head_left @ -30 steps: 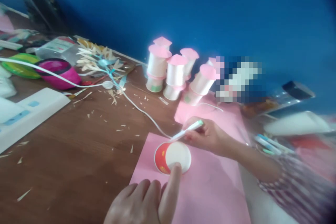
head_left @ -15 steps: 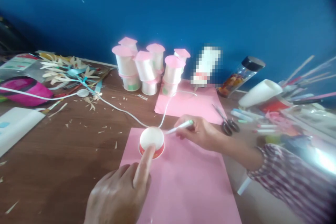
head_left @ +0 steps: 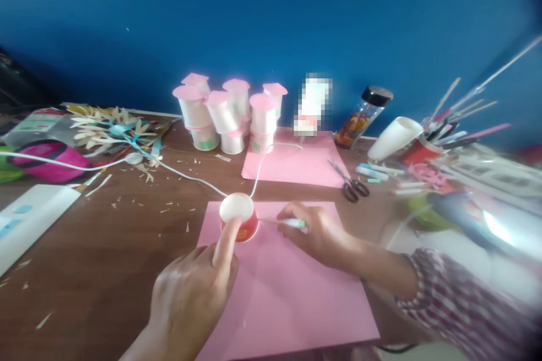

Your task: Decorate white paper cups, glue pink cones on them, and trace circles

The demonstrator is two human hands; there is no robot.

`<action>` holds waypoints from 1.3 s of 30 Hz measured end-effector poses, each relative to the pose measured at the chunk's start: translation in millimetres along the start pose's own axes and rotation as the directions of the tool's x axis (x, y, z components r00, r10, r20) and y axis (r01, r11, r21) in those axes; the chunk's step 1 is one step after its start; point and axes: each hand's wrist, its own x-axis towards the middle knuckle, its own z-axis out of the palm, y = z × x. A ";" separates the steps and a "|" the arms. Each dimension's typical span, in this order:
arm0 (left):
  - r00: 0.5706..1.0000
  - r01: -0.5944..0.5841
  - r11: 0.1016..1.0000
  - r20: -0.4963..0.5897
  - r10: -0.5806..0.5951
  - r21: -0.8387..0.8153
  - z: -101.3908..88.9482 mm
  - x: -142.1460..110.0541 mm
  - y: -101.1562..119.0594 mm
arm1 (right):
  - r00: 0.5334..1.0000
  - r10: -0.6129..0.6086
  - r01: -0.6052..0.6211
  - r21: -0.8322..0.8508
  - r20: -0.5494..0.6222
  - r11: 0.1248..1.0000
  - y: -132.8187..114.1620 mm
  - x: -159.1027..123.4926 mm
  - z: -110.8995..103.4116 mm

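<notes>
My left hand [head_left: 192,287] is at the front of a small red paper cup [head_left: 249,228] with a white inside. Its index finger reaches out over the near rim and holds the cup down, while the other fingers are curled. The cup stands upright at the far left corner of a pink paper sheet [head_left: 292,304]. To the right of the cup, my right hand [head_left: 315,234] grips a white pen [head_left: 293,223] with a green end. The pen lies almost level, its thin tip close to the cup's right side; contact is unclear.
Several pink-topped paper-cup towers [head_left: 222,113] stand at the back. Behind my right hand are pink paper [head_left: 283,166], scissors [head_left: 353,187] and a tilted jar [head_left: 362,115]. A white cable [head_left: 190,176] runs behind the cup. Pens and a red holder [head_left: 419,152] crowd the right.
The view has shifted. The cup now shows more of its red side and gold mark. My right hand and pen are lower beside it, the pen more level.
</notes>
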 end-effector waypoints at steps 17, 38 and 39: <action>0.988 -0.009 1.000 0.156 0.007 0.006 -11.6 5.8 -1.6 | 0.997 -0.073 0.068 -0.180 -0.026 0.981 -24.3 -38.9 27.4; 0.819 -0.113 0.994 0.567 0.086 0.012 -58.6 57.5 -20.9 | 0.675 -0.735 0.577 -0.570 -0.070 0.584 -63.6 -48.3 84.2; 0.814 -0.115 0.993 0.574 0.089 0.009 -59.0 58.4 -21.2 | 0.664 -0.741 0.565 -0.586 -0.094 0.581 -67.5 -46.1 89.4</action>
